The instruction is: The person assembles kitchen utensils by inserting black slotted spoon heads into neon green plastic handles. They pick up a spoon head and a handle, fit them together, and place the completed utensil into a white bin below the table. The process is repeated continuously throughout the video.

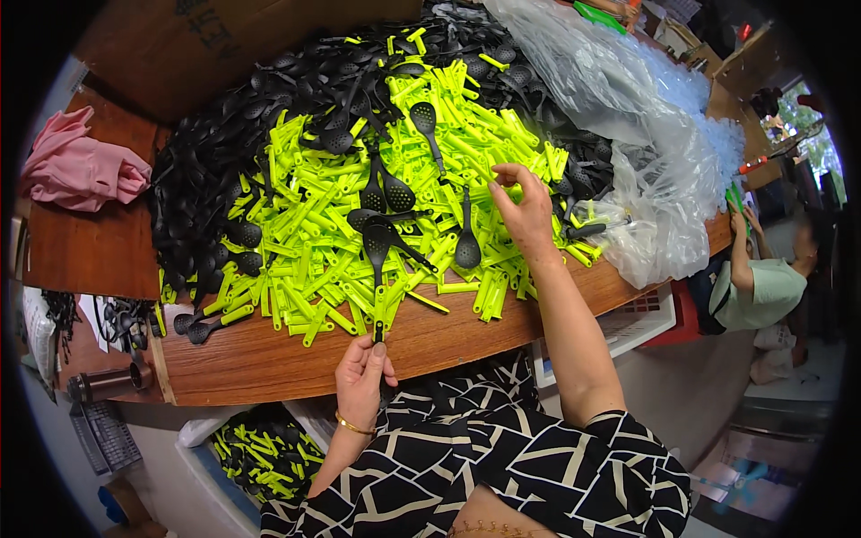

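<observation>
My left hand (360,378) is at the table's near edge, its fingers closed on the lower end of a black perforated spoon (377,240). A lime-green handle piece (380,303) sits along the spoon's shaft, just above my fingertips. My right hand (525,213) hovers at the right of a heap of lime-green handle pieces (332,224), thumb and index finger apart, with nothing visible between them. Left of it, another black spoon (466,247) lies on the heap, head toward me. One more perforated spoon (424,118) rests farther back.
Black spoon heads (202,170) pile up behind and left of the handles. Clear plastic sheeting (641,161) covers the right side; a pink cloth (82,166) lies left. Below the wooden table (269,363) stands a white bin (193,435). Another person (762,287) works at right.
</observation>
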The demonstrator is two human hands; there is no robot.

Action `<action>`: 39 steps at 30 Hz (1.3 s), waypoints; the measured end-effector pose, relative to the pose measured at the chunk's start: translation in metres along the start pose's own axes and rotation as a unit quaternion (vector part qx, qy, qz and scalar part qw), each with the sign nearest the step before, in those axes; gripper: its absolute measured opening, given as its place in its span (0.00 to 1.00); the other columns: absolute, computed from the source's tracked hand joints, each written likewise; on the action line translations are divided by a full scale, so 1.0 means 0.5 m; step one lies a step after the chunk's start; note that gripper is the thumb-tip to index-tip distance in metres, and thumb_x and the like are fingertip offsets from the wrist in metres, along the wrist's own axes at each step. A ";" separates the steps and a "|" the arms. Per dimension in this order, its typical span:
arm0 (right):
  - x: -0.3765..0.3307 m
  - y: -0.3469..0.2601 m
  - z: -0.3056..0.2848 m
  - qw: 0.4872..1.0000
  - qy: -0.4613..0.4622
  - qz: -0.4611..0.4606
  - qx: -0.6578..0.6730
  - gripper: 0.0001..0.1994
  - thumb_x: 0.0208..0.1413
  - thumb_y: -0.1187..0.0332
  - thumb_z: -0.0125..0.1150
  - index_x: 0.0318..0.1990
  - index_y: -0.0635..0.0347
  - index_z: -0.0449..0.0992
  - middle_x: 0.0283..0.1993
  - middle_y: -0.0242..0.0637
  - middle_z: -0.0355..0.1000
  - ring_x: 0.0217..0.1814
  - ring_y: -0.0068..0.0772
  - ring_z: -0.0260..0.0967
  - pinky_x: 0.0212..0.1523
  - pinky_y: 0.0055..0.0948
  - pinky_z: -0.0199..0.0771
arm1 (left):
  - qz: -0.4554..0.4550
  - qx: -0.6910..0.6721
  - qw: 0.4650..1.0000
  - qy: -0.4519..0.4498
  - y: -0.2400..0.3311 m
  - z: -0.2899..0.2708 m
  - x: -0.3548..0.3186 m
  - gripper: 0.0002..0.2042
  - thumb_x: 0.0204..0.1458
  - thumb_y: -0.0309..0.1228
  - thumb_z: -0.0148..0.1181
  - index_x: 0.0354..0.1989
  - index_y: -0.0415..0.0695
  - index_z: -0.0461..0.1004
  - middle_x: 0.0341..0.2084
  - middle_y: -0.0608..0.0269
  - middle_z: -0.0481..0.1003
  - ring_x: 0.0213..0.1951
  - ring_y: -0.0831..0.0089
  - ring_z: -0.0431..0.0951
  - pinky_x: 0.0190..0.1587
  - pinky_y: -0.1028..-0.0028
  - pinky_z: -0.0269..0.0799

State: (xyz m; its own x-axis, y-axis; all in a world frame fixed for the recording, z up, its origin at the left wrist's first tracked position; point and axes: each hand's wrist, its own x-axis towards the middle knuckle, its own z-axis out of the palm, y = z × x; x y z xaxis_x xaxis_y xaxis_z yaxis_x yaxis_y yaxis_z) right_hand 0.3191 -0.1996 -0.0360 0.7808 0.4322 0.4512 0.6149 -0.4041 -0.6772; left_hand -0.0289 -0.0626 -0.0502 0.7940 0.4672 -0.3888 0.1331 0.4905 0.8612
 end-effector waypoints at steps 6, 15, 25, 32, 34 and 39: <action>-0.138 -0.116 -0.022 0.901 -0.206 0.167 0.344 0.27 0.64 0.75 0.65 0.70 0.56 0.70 0.46 0.24 0.69 0.46 0.15 0.68 0.51 0.19 0.71 | 0.075 0.062 0.995 0.015 -0.009 0.038 0.021 0.13 0.69 0.28 0.58 0.57 0.34 0.71 0.37 0.59 0.80 0.29 0.80 0.78 0.35 0.81 0.74; -0.257 -0.236 0.012 0.823 -0.328 0.180 0.426 0.35 0.62 0.81 0.64 0.75 0.56 0.59 0.52 0.34 0.69 0.50 0.20 0.73 0.52 0.23 0.78 | 0.087 -0.035 0.994 -0.053 -0.015 0.067 0.020 0.15 0.71 0.27 0.54 0.62 0.34 0.67 0.44 0.56 0.79 0.34 0.77 0.80 0.33 0.80 0.78; -0.273 -0.222 0.037 0.854 -0.198 0.160 0.454 0.23 0.65 0.78 0.65 0.64 0.58 0.66 0.50 0.33 0.72 0.49 0.22 0.74 0.50 0.23 0.77 | 0.118 0.026 0.992 -0.046 -0.012 0.067 0.005 0.16 0.70 0.24 0.54 0.63 0.33 0.66 0.53 0.50 0.78 0.41 0.75 0.82 0.33 0.78 0.82; -0.258 -0.211 0.020 0.878 -0.217 0.130 0.407 0.20 0.65 0.74 0.67 0.62 0.58 0.70 0.45 0.28 0.73 0.45 0.19 0.70 0.48 0.23 0.72 | 0.109 0.052 0.992 -0.032 0.001 0.060 -0.001 0.16 0.68 0.22 0.56 0.62 0.33 0.67 0.50 0.50 0.81 0.35 0.76 0.83 0.36 0.78 0.82; -0.249 -0.213 -0.004 0.895 -0.290 0.156 0.300 0.19 0.64 0.72 0.67 0.61 0.58 0.73 0.43 0.31 0.76 0.44 0.23 0.73 0.48 0.28 0.74 | 0.124 0.123 0.985 -0.001 0.009 0.050 -0.022 0.16 0.67 0.22 0.57 0.62 0.34 0.67 0.47 0.52 0.83 0.37 0.76 0.84 0.38 0.77 0.82; -0.257 -0.212 0.004 0.948 -0.299 -0.082 0.074 0.18 0.58 0.71 0.69 0.57 0.56 0.80 0.41 0.41 0.77 0.43 0.45 0.76 0.49 0.40 0.76 | 0.277 0.437 0.851 0.092 -0.007 -0.008 -0.092 0.12 0.59 0.22 0.67 0.51 0.38 0.77 0.39 0.59 0.86 0.37 0.68 0.84 0.43 0.70 0.78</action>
State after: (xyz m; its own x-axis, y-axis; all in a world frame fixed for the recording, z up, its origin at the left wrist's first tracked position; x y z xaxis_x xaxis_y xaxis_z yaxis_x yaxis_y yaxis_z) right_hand 0.1532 -0.2107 -0.0234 0.4460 0.8774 0.1766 0.6661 -0.1936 -0.7203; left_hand -0.0684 -0.0827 -0.0367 0.7831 0.5950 0.1808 0.2224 -0.5394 0.8122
